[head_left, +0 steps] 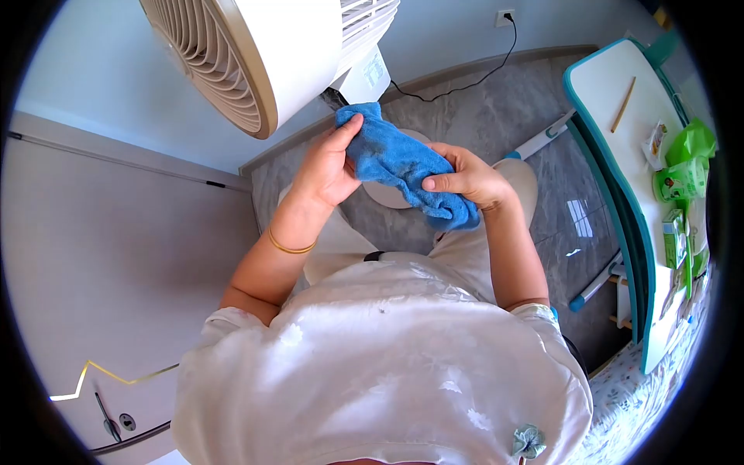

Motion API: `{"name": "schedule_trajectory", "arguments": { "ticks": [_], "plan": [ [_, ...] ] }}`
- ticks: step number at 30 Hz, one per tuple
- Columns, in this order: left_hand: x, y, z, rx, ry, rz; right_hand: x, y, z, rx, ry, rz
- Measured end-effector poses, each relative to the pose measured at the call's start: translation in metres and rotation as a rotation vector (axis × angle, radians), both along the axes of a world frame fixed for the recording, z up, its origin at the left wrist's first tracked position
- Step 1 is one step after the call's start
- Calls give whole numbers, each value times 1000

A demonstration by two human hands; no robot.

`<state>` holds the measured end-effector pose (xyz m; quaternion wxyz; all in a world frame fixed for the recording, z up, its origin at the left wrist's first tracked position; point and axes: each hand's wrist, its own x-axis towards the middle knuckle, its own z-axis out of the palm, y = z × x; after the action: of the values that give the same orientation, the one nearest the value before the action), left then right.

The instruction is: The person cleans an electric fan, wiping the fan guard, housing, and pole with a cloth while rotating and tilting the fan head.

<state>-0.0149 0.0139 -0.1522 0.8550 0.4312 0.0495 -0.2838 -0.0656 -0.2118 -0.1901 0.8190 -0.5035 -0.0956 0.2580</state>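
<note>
A crumpled blue cloth (395, 159) with darker smudges is stretched between my two hands in front of me. My left hand (335, 159) grips its upper left end, thumb on top. Around the lower right part my right hand (469, 178) is closed, thumb pressed on the fabric; the fingers beneath are hidden. Just beyond my left hand stands a white fan (302, 58) with a beige-rimmed grille (221, 70), its round base (387, 195) partly covered by the cloth.
A black power cord (465, 85) runs from the fan to a wall socket (505, 18). At right is a teal-edged white desk (604, 77) bearing a thin stick (623, 105), a green bag (692, 143) and small packets. A grey door (116, 256) is at left.
</note>
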Motion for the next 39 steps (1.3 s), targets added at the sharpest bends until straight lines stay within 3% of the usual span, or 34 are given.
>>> {"name": "schedule_trajectory", "arguments": {
  "ticks": [5, 11, 17, 21, 22, 24, 25, 26, 32, 36, 39],
  "plan": [
    [-5, 5, 2, -43, 54, -14, -3, -2, -1, 10, 8, 47],
    [-4, 13, -14, -32, 51, 24, -6, 4, -11, 209, -36, -42],
    [-13, 10, -13, -85, -27, 35, -7, 37, -30, 401, 545, -63],
    [-15, 10, -5, -94, -22, -20, -9, 46, -28, 388, 309, 39],
    [-16, 10, -4, 9, -124, -26, -10, 47, -26, 341, 296, 24],
    [-20, 7, -3, 214, -327, -42, -11, 58, -32, 217, 168, -126],
    [-21, 6, -5, 211, -300, -19, -11, 61, -35, 153, 102, -201],
    [-21, 6, -8, 207, -275, 5, -11, 62, -36, 143, 121, -265],
    [-15, 12, -9, 94, -117, 10, -13, 48, -37, 225, 58, 52],
    [-17, 13, -13, 35, -18, -67, -20, 45, -30, 533, 227, 134],
    [-12, 17, -16, 65, -144, -7, -17, 46, -34, 587, 326, 94]
  ]
}}
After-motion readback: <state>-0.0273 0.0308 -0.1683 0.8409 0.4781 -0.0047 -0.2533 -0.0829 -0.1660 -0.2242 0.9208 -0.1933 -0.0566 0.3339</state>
